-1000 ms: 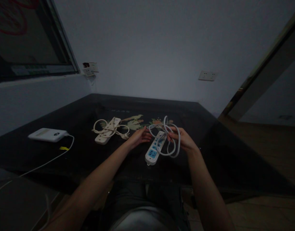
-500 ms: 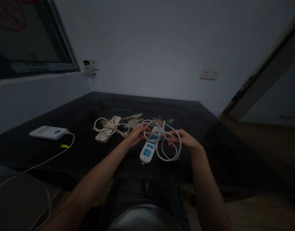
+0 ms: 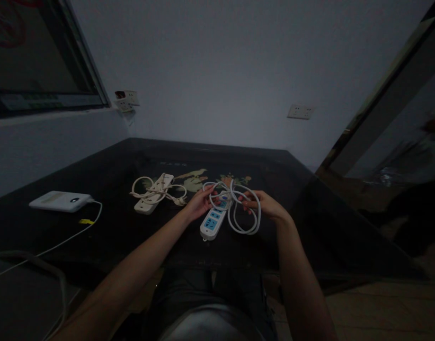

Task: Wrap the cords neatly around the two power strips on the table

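Head view: the white cord [image 3: 232,191] is already gathered into loops either side, not yet let go! Left hand [image 3: 199,204] and right hand [image 3: 267,204], fingers half curled, grip one side each. Between them on the desk [image 3: 302,246], the power strip [image 3: 213,221] slants near-left to far-right, tabbed end nearest.

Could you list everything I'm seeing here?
Socket strip: 1, white and blue, front centre
Coiled cord: 1, greyish, over its far end
Other strip with lead: 1, cream, left of that
Boxy device with cable: 1, white, farthest left
Tab: 1, yellow, beside that cable
Table: 1, black with painted decoration, beneath these
Walls: 2, pale, back and left
Sockets: several, white, back wall and corner
Window: 1, dark, upper left
Shapes: count unclear, dark, right edge
Left hand: 1, bare, at cord's left loops
Right hand: 1, bare, at right loops
Legs: 2, dark trousers, bottom centre
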### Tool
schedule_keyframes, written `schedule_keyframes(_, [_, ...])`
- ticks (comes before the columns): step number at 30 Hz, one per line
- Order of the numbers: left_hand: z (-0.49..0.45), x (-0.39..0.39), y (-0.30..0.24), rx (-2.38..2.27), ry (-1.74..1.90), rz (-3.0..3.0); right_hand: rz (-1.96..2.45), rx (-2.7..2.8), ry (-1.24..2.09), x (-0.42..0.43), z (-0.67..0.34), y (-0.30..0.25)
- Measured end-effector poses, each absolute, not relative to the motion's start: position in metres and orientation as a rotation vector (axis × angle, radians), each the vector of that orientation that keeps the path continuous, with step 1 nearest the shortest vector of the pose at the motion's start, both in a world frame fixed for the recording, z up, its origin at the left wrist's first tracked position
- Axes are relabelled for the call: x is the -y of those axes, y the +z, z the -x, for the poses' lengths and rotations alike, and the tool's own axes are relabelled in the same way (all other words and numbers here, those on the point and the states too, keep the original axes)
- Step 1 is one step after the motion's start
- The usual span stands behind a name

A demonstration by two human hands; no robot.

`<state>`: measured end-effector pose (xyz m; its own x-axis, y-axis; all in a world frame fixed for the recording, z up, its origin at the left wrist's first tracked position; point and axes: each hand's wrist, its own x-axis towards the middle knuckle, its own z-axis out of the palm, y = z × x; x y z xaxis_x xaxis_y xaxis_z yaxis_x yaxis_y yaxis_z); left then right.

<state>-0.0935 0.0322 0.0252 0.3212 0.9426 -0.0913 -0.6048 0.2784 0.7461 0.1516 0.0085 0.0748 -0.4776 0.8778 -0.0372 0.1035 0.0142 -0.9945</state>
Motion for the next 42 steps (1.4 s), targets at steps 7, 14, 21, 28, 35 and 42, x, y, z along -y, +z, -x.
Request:
schedule_keyframes(7, [0.093,-0.027,0.031,-0.547,1.050,-0.696,0.995,1.501,1.467,-0.013,-0.155,0.074])
schedule_keyframes(14, [0.084,-0.019,0.031,-0.679,1.013,-1.345,0.892,1.263,1.397,-0.017,-0.163,0.076])
schedule_keyframes(21, [0.088,-0.011,0.028,-0.863,0.778,-2.300,0.769,1.087,1.447,-0.022,-0.179,0.077])
schedule_keyframes(28, [0.087,-0.012,0.025,-0.889,0.775,-2.361,0.666,1.029,1.466,-0.025,-0.192,0.081])
schedule_keyframes(35, [0.082,-0.013,0.022,-0.903,0.849,-2.264,0.562,1.129,1.544,-0.002,-0.161,0.091])
schedule_keyframes(42, [0.074,-0.019,0.012,-0.861,1.084,-1.663,0.384,1.073,1.576,0.011,-0.135,0.095])
